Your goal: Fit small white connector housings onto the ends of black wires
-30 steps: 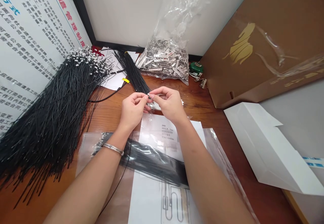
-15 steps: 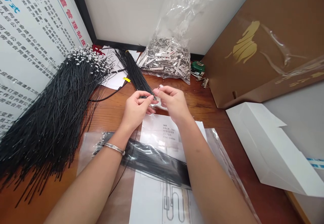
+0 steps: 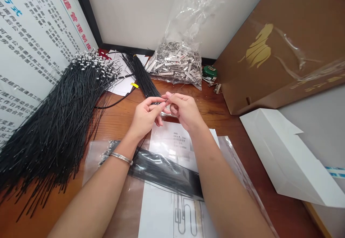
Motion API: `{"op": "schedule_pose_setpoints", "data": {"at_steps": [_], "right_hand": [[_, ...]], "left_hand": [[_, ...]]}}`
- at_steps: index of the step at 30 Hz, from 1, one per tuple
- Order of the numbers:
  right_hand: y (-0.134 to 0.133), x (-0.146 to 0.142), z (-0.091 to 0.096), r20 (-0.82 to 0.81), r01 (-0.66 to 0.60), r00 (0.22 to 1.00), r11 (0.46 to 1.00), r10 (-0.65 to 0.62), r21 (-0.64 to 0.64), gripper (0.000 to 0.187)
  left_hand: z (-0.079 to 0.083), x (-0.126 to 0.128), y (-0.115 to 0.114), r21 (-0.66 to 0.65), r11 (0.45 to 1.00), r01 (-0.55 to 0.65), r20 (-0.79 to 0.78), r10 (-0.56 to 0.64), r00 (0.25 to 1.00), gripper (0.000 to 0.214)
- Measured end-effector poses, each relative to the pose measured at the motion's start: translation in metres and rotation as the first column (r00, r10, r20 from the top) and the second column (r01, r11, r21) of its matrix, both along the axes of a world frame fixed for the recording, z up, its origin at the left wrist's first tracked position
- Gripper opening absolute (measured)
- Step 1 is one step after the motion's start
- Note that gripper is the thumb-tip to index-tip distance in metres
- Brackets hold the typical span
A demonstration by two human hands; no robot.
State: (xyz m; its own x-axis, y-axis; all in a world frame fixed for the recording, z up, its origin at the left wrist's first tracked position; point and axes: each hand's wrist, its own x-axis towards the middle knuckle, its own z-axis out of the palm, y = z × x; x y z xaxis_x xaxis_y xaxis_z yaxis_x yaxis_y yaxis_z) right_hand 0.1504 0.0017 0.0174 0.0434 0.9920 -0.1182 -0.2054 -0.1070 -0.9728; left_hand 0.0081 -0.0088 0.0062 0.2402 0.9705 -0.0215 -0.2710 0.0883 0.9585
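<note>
Over the desk (image 3: 215,103), a wire (image 3: 144,141) in the left hand (image 3: 147,114)

The left hand has its thumb and first finger pinched together on the thin black wire, which hangs down toward the left arm. Just to its right, the right hand (image 3: 184,110) has its fingertips close together. What they hold is too small to tell. On the left wrist is a silver bracelet (image 3: 122,157).

Just past the hands is a tied bunch of black wires (image 3: 147,80). Nearer, under the arms, more black wires (image 3: 167,171) show through a clear bag (image 3: 90,159), and a white sheet (image 3: 156,209) has a drawing on it.

To the left is a big pile of wires (image 3: 59,123) with white ends at the far side. Far off, by the wall, sits a bag of metal clips (image 3: 175,62). Right of that is a green thing (image 3: 209,73). On the right are a white box (image 3: 285,155) and, farther back, a big brown box (image 3: 291,37).
</note>
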Motion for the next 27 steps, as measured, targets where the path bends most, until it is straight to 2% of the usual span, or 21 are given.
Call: {"op": "schedule_pose_setpoints", "data": {"at_steps": [2, 6, 7, 9, 10, 11, 13, 16, 17, 18, 21, 23, 24, 25, 27], "right_hand": [[-0.004, -0.003, 0.002, 0.004, -0.057, 0.998, 0.998, 0.057, 0.003, 0.034], [-0.003, -0.005, 0.000, 0.000, -0.044, 0.999, 0.999, 0.044, 0.029, 0.026], [-0.002, -0.005, 0.000, -0.007, -0.015, 1.000, 0.999, 0.015, 0.034, 0.024], [0.002, -0.003, 0.000, -0.038, 0.159, 0.987, 0.986, -0.157, 0.052, 0.018], [0.004, 0.000, 0.002, -0.068, 0.303, 0.952, 0.951, -0.299, 0.060, 0.014], [0.006, 0.004, 0.006, -0.102, 0.466, 0.883, 0.883, -0.458, 0.062, 0.009], [0.007, 0.018, 0.017, -0.183, 0.702, 0.703, 0.711, -0.687, 0.027, 0.002], [0.001, 0.041, 0.043, -0.292, 0.859, 0.489, 0.512, -0.822, -0.005, 0.013], [-0.002, 0.045, 0.052, -0.325, 0.879, 0.451, 0.477, -0.831, 0.002, 0.016], [-0.006, 0.047, 0.060, -0.342, 0.866, 0.474, 0.500, -0.812, 0.011, 0.017], [-0.013, 0.029, 0.079, -0.343, 0.711, 0.671, 0.701, -0.657, 0.049, 0.015], [-0.016, 0.003, 0.083, -0.288, 0.514, 0.832, 0.855, -0.474, 0.077, 0.010], [-0.017, -0.012, 0.083, -0.231, 0.402, 0.897, 0.913, -0.376, 0.074, 0.007], [-0.018, -0.028, 0.082, -0.178, 0.303, 0.941, 0.951, -0.288, 0.063, 0.007], [-0.018, -0.058, 0.076, -0.100, 0.138, 0.986, 0.990, -0.134, 0.026, 0.008]], "left_hand": [[-0.001, 0.000, 0.002, 0.009, 0.998, -0.056, -0.001, 0.056, 0.998, 0.032], [-0.003, 0.000, 0.003, 0.030, 0.994, -0.104, -0.055, 0.105, 0.993, 0.023], [-0.003, 0.001, 0.003, 0.037, 0.994, -0.105, -0.074, 0.108, 0.991, 0.022], [-0.002, 0.002, 0.001, 0.053, 0.994, -0.096, -0.104, 0.101, 0.989, 0.020], [-0.002, 0.002, 0.000, 0.060, 0.995, -0.081, -0.112, 0.087, 0.990, 0.020], [-0.002, 0.002, -0.001, 0.065, 0.996, -0.059, -0.115, 0.066, 0.991, 0.020], [-0.002, 0.003, -0.002, 0.061, 0.998, -0.010, -0.111, 0.017, 0.994, 0.020], [-0.001, 0.002, -0.001, 0.047, 0.999, -0.014, -0.080, 0.017, 0.997, 0.021], [-0.001, 0.002, -0.001, 0.041, 0.999, -0.036, -0.074, 0.039, 0.996, 0.020], [0.000, 0.002, -0.001, 0.035, 0.998, -0.061, -0.074, 0.063, 0.995, 0.018], [0.000, 0.001, 0.000, 0.007, 0.994, -0.111, -0.113, 0.111, 0.987, 0.014], [-0.001, 0.001, 0.001, -0.003, 0.994, -0.113, -0.147, 0.111, 0.983, 0.013], [-0.002, 0.001, 0.002, -0.003, 0.994, -0.111, -0.161, 0.109, 0.981, 0.013], [-0.004, 0.001, 0.003, -0.002, 0.994, -0.105, -0.174, 0.103, 0.979, 0.013], [-0.008, -0.001, 0.005, -0.018, 0.994, -0.110, -0.183, 0.105, 0.978, 0.011]]}}
